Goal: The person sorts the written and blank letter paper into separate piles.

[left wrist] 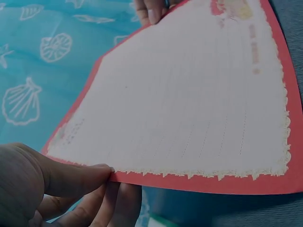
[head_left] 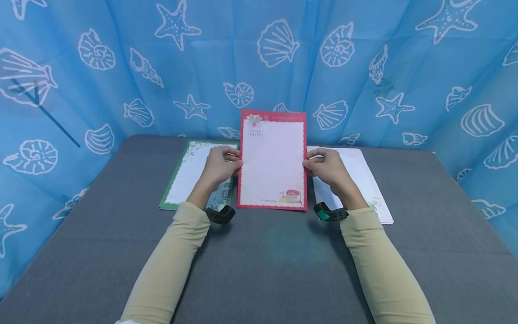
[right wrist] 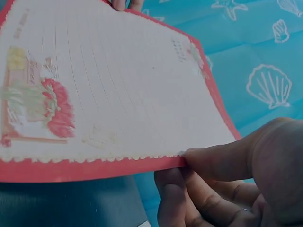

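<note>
A red-bordered sheet of letter paper (head_left: 273,162), with a flower print at its top left and a small house-like print at its bottom right, is held up between both hands. My left hand (head_left: 220,165) pinches its left edge, thumb on the printed face and fingers behind, as the left wrist view shows. On the opposite edge my right hand (head_left: 327,167) pinches it the same way. Faint ruled lines run across the sheet in the right wrist view. Behind the left hand lies green-bordered paper (head_left: 184,175), partly covered by that hand. White paper (head_left: 358,166) lies under the right hand.
A dark grey cloth covers the table (head_left: 267,270). Behind it hangs a blue curtain (head_left: 226,54) printed with white shells and starfish. Each wrist wears a black band (head_left: 220,215), and the sleeves are beige.
</note>
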`<action>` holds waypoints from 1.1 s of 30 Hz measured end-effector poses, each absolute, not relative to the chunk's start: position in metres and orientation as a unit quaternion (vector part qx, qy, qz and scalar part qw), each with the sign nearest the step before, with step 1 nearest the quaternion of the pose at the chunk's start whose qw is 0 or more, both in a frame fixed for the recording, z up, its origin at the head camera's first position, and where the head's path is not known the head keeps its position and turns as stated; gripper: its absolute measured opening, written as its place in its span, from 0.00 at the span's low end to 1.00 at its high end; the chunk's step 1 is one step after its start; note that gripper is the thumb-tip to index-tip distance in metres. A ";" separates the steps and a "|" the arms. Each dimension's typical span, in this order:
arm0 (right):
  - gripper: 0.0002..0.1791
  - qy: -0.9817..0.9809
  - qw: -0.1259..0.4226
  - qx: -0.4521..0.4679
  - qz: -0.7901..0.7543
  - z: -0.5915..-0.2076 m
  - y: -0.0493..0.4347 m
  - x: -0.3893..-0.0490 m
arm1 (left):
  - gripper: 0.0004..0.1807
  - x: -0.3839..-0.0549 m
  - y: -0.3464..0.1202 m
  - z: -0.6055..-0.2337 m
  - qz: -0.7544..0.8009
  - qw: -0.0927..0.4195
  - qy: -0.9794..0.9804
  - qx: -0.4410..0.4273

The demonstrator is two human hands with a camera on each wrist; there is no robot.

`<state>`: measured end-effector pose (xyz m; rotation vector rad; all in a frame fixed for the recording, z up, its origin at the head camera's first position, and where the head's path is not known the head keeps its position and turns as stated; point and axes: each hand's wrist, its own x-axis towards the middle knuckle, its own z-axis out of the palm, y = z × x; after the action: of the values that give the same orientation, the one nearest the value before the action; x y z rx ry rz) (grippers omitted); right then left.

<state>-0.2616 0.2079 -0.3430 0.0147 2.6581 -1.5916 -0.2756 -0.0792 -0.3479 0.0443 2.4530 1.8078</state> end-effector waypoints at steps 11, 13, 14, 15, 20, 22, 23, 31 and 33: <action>0.16 0.827 0.005 -0.013 -0.562 -0.334 0.186 -0.257 | 0.16 -0.275 -0.104 -0.332 0.617 0.050 0.785 0.000; 0.16 0.819 0.013 -0.013 -0.573 -0.335 0.180 -0.258 | 0.16 -0.276 -0.111 -0.330 0.611 0.052 0.790 -0.010; 0.16 0.817 0.018 -0.013 -0.577 -0.336 0.176 -0.259 | 0.16 -0.276 -0.114 -0.330 0.608 0.052 0.792 -0.017; 0.16 0.813 0.022 -0.013 -0.581 -0.337 0.173 -0.260 | 0.16 -0.277 -0.118 -0.329 0.604 0.052 0.795 -0.023; 0.14 0.801 0.030 -0.030 -0.597 -0.340 0.151 -0.266 | 0.17 -0.276 -0.136 -0.327 0.576 0.047 0.814 -0.052; 0.13 0.795 0.029 -0.040 -0.605 -0.341 0.142 -0.267 | 0.17 -0.275 -0.143 -0.326 0.565 0.047 0.822 -0.059; 0.13 0.792 0.029 -0.044 -0.608 -0.342 0.138 -0.268 | 0.17 -0.275 -0.146 -0.326 0.562 0.046 0.824 -0.063; 0.11 0.778 0.044 -0.046 -0.625 -0.345 0.109 -0.274 | 0.20 -0.271 -0.172 -0.317 0.558 0.044 0.823 -0.093; 0.11 0.777 0.049 -0.038 -0.626 -0.348 0.101 -0.275 | 0.20 -0.271 -0.176 -0.317 0.546 0.043 0.830 -0.108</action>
<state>-0.2752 0.1007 -0.3477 -0.1165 2.3684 -1.9078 -0.2707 -0.1761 -0.3169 -0.3295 2.5381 1.6683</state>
